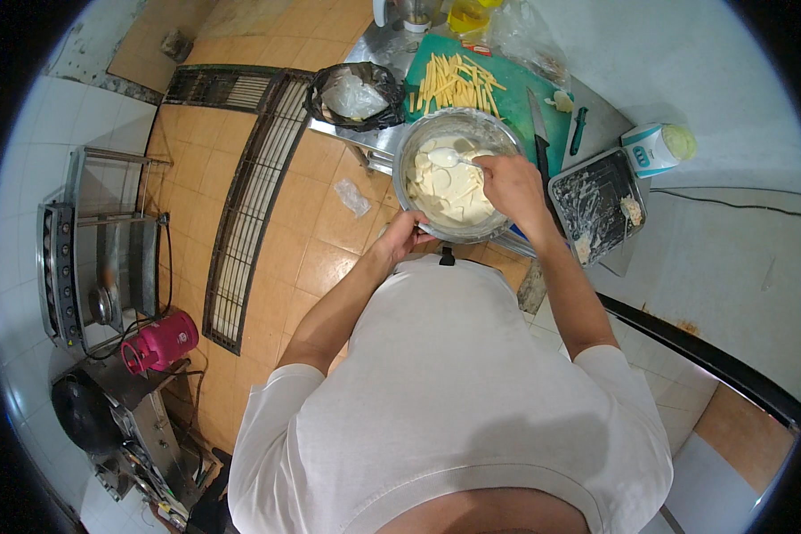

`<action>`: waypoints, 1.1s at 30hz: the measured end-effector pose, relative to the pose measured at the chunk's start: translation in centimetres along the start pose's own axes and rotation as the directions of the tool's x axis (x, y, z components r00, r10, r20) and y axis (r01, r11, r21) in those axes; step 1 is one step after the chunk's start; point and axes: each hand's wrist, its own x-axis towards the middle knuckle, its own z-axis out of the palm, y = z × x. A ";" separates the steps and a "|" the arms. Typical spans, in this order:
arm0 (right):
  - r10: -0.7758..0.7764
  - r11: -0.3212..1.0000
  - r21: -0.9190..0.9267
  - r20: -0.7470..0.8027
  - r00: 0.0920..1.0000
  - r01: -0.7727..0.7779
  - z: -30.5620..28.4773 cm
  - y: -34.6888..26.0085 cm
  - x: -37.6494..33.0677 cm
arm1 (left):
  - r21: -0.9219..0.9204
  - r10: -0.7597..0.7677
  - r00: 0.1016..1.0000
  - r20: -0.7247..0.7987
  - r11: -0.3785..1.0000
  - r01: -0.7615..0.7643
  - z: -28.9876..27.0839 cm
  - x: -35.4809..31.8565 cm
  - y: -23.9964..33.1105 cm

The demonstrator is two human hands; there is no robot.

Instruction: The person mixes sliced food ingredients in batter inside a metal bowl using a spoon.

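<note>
Your right hand (510,184) is clenched on a spoon (449,158) in the metal bowl (409,147) your left hand (404,236) grips, with green board (516,98), knife (538,133), smeared tray (596,191) and white-and-teal tub (654,149) alongside.

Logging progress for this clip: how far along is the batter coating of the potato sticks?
Done: sticks cut, some already in the steel bowl of white batter. In hand: right hand stirs with a spoon; left hand steadies the rim. Left: the raw sticks on the green cutting board.
</note>
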 end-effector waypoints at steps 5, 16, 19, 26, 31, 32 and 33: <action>-0.108 0.994 -0.027 -0.029 0.994 0.107 -0.2 -1.4 0.6 | -0.016 0.014 1.000 0.009 1.000 -0.014 -0.3 0.4 -0.3; -0.153 0.988 -0.003 -0.005 0.988 0.153 -1.0 -2.8 0.4 | 0.024 0.032 0.999 -0.017 0.999 -0.032 0.8 -1.0 0.6; -0.167 0.986 0.005 -0.005 0.986 0.167 -1.0 -3.2 -0.2 | -0.003 0.067 0.998 -0.018 0.998 -0.067 0.1 -0.1 0.0; -0.168 0.986 0.004 -0.019 0.986 0.168 -1.7 -4.2 -1.0 | 0.029 0.036 0.999 -0.036 0.999 -0.035 0.1 0.0 0.0; -0.162 0.987 0.001 -0.005 0.987 0.162 -1.6 -4.5 -1.2 | 0.038 0.048 0.998 -0.028 0.998 -0.047 0.6 -0.6 0.3; -0.160 0.987 0.006 -0.014 0.987 0.161 -1.5 -4.5 -1.2 | 0.043 0.038 0.999 -0.029 0.998 -0.037 0.8 -0.7 0.5; -0.160 0.987 0.006 -0.014 0.987 0.160 -1.4 -4.5 -1.2 | 0.047 0.029 0.999 -0.030 0.999 -0.027 0.9 -0.8 0.6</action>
